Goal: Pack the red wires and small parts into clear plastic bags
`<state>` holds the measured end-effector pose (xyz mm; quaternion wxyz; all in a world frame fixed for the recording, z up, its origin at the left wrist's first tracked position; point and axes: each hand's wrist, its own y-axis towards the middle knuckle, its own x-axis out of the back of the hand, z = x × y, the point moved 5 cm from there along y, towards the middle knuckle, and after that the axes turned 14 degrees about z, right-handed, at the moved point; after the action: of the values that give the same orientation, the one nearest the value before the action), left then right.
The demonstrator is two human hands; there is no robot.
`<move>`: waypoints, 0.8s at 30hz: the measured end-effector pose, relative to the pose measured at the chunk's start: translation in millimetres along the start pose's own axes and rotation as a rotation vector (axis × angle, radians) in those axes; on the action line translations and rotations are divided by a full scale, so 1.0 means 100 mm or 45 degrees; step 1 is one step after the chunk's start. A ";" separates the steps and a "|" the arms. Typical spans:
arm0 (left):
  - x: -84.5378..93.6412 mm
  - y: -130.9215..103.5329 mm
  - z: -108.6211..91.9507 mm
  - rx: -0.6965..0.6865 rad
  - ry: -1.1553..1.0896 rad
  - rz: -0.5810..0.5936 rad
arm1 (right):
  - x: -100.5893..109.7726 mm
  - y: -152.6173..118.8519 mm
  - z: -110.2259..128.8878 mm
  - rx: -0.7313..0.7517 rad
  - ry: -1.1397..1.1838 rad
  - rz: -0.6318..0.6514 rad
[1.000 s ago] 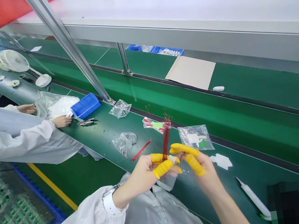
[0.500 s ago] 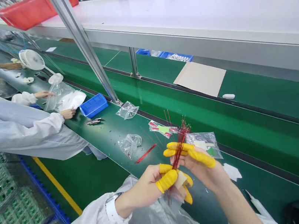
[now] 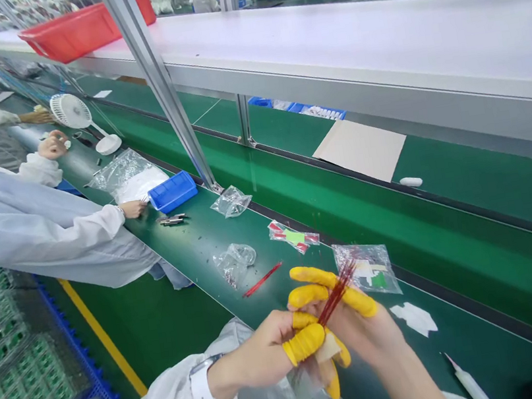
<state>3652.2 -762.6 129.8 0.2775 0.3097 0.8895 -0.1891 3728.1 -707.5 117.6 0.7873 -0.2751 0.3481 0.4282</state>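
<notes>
red wire bundles [image 3: 336, 297] — 2 | red bin [image 3: 81, 35], white fan [image 3: 71, 111] — 1 each

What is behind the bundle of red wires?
Behind the red wires are the right hand and, at their tips, a clear bag. What lies directly behind the dense bundle is covered.

one head-worn view looks forward and down, close over both hands, along the bench [image 3: 495, 325].
</notes>
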 end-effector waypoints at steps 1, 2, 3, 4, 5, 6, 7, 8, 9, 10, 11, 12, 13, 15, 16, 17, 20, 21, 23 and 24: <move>0.00 0.00 0.01 -0.005 0.005 0.000 | -0.02 0.02 0.03 0.023 0.014 -0.009; 0.00 -0.01 0.02 -0.007 0.005 0.005 | -0.04 0.03 0.06 0.050 0.016 -0.023; -0.01 -0.01 0.02 -0.010 0.003 0.013 | -0.04 0.04 0.10 0.080 0.008 -0.037; -0.02 -0.02 0.02 -0.011 -0.005 0.018 | -0.04 0.05 0.13 0.100 -0.007 -0.049; -0.02 -0.02 0.02 -0.011 -0.016 0.017 | -0.04 0.07 0.16 0.114 -0.030 -0.055; -0.03 -0.03 0.02 -0.001 -0.026 0.008 | -0.03 0.08 0.19 0.132 -0.050 -0.056; -0.02 -0.03 0.02 0.014 -0.034 -0.010 | -0.02 0.09 0.21 0.152 -0.067 -0.057; -0.02 -0.04 0.02 0.033 -0.038 -0.036 | -0.01 0.09 0.23 0.170 -0.080 -0.062; -0.01 -0.05 0.03 0.053 -0.039 -0.062 | 0.01 0.10 0.25 0.188 -0.093 -0.072; 0.00 -0.06 0.03 0.069 -0.038 -0.080 | 0.02 0.11 0.26 0.195 -0.113 -0.086; 0.01 -0.07 0.04 0.075 -0.035 -0.088 | 0.03 0.11 0.27 0.193 -0.141 -0.102; 0.02 -0.07 0.05 0.074 -0.035 -0.089 | 0.04 0.11 0.27 0.181 -0.179 -0.125; 0.02 -0.07 0.05 0.064 -0.033 -0.085 | 0.05 0.11 0.27 0.158 -0.226 -0.144; 0.02 -0.07 0.05 0.039 -0.024 -0.081 | 0.08 0.07 0.28 0.101 -0.313 -0.184; 0.02 -0.07 0.05 0.032 -0.016 -0.089 | 0.10 0.04 0.28 0.071 -0.351 -0.187; 0.03 -0.07 0.04 0.028 -0.005 -0.102 | 0.11 -0.01 0.29 0.040 -0.387 -0.173; 0.03 -0.07 0.00 0.011 0.036 -0.146 | 0.09 -0.18 0.34 -0.030 -0.608 -0.065; 0.02 -0.07 -0.02 0.003 0.050 -0.151 | 0.07 -0.23 0.37 -0.050 -0.744 -0.047; 0.02 -0.06 -0.06 -0.013 0.079 -0.162 | 0.03 -0.31 0.43 -0.087 -1.066 -0.067; 0.03 -0.06 -0.08 -0.016 0.093 -0.171 | 0.00 -0.32 0.46 -0.092 -1.225 -0.082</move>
<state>3643.7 -761.6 135.4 0.2337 0.2542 0.9190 -0.1903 3770.4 -689.8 149.7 0.8618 -0.0835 -0.0792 0.4941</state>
